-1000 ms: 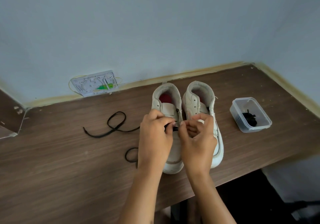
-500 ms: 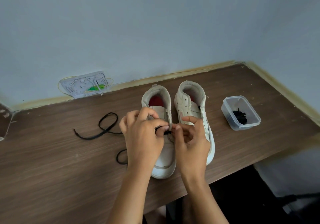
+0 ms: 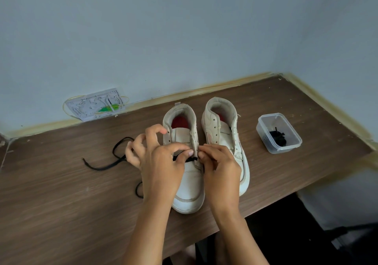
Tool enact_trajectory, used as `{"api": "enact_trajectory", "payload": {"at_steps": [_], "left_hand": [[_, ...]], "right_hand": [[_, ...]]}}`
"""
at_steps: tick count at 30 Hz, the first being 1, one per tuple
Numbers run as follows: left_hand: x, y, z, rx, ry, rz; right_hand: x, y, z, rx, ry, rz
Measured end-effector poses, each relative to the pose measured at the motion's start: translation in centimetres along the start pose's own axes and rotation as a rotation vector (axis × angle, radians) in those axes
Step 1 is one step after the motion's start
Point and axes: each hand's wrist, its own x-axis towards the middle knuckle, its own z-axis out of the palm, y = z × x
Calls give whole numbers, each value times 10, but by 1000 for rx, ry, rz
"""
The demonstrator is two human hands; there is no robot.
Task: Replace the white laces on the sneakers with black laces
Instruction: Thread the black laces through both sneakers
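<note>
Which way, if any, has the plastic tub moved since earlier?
No. The plastic tub sits equally far from the table's back corner; only the view shifted.

There was only the one view, from a wide-angle camera worn on the person's head. It looked forward and steeply down over the wooden table (image 3: 61, 213), toward the corner where two pale walls (image 3: 184, 29) met. It sat close, at arm's reach: both forearms rose from the bottom edge, and the left hand (image 3: 161, 162) and right hand (image 3: 221, 168) met near mid-frame over the sneakers (image 3: 190, 191). The wide lens bowed the table's far edge, and a plastic container (image 3: 266, 142) lay toward the right.
</note>
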Motion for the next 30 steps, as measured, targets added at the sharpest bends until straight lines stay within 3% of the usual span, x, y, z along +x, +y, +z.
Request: {"api": "enact_trajectory", "payload": {"at_steps": [13,17,21,23,27,30], "left_hand": [[6,-7,-9,-156,-40,35],[12,-28,-26,-379,-143,27],[9,-37,-36,-363,-323,-52],[9,-39,-37,-321,-334,-60],[9,-37,-35,-249,-310,-80],[9,-35,-34,-226,-304,-68]], "right_hand": [[4,-1,-3,-67,5,-105],[10,-2,-22,-51,259,-88],[17,5,-37,-77,513,-10],[17,8,-34,-186,460,-49],[12,11,-17,-467,121,-240],[10,12,-9,-429,27,-214]]}}
